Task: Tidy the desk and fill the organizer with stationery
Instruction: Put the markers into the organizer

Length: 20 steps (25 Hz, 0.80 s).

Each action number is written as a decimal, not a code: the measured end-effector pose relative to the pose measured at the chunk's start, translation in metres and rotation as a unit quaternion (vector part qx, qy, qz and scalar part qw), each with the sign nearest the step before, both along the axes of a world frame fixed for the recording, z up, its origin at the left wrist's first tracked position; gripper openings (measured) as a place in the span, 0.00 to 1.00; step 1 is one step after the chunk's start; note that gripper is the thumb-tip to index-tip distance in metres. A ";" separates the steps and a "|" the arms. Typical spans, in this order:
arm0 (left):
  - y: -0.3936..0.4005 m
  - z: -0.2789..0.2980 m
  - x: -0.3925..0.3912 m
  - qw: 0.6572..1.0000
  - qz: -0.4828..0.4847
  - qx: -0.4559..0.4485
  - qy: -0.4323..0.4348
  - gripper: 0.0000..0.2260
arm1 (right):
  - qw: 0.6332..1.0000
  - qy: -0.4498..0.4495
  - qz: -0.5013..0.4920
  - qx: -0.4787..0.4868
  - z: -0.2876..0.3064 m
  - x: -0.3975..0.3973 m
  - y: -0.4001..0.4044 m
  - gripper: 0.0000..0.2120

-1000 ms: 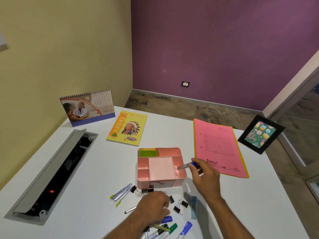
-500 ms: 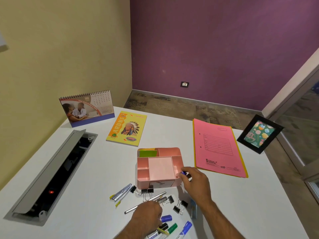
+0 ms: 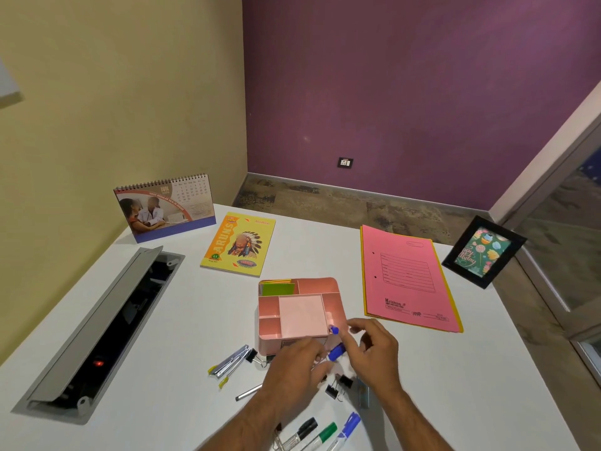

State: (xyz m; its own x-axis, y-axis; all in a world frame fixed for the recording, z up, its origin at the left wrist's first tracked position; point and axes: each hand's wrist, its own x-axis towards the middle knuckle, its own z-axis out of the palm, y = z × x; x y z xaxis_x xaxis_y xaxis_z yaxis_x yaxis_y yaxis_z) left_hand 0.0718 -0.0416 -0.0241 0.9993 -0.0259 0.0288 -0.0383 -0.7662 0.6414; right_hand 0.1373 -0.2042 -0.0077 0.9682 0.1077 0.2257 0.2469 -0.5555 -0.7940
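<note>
Blue-capped marker [image 3: 335,352] pinched in left hand [image 3: 292,369], right hand [image 3: 374,351] slack beside.

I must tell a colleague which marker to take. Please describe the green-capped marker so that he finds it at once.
Start at the pink organizer in the middle of the white desk. At the desk's near edge three markers lie together. The green-capped marker is the middle one, between a black-capped and a blue-capped one.

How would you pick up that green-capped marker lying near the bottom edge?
Pinch the green-capped marker across its white barrel, just behind the cap, coming straight down from above. It lies flat, and the black-capped marker and blue-capped marker flank it closely, leaving little room for a sideways approach.
</note>
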 end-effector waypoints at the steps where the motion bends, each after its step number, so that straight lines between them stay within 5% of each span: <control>1: -0.001 0.003 0.002 1.000 0.010 -0.027 -0.004 0.11 | 0.998 0.040 0.002 0.054 0.002 -0.002 0.002 0.09; 5: -0.006 0.013 0.009 0.995 0.042 -0.091 -0.021 0.10 | 0.974 0.131 0.013 0.182 0.008 -0.007 0.006 0.12; 10: 0.000 0.012 -0.002 0.975 0.106 -0.191 0.049 0.15 | 0.969 0.089 -0.042 0.227 0.024 0.001 0.002 0.12; 15: 0.014 -0.017 -0.028 0.985 0.061 -0.028 0.161 0.12 | 0.963 0.017 -0.099 0.249 0.044 0.016 -0.006 0.13; 20: 0.009 -0.032 -0.045 0.960 -0.028 0.127 0.250 0.11 | 0.965 0.025 -0.120 0.233 0.039 0.024 -0.006 0.11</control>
State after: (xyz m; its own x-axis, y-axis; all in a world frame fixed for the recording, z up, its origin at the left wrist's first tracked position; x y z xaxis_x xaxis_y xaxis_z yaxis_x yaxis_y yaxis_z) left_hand 0.0266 -0.0325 -0.0565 0.8834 -0.0223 -0.4681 0.1804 -0.9057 0.3837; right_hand 0.1615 -0.2102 0.0312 0.9636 -0.2226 0.1482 0.1109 -0.1717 -0.9789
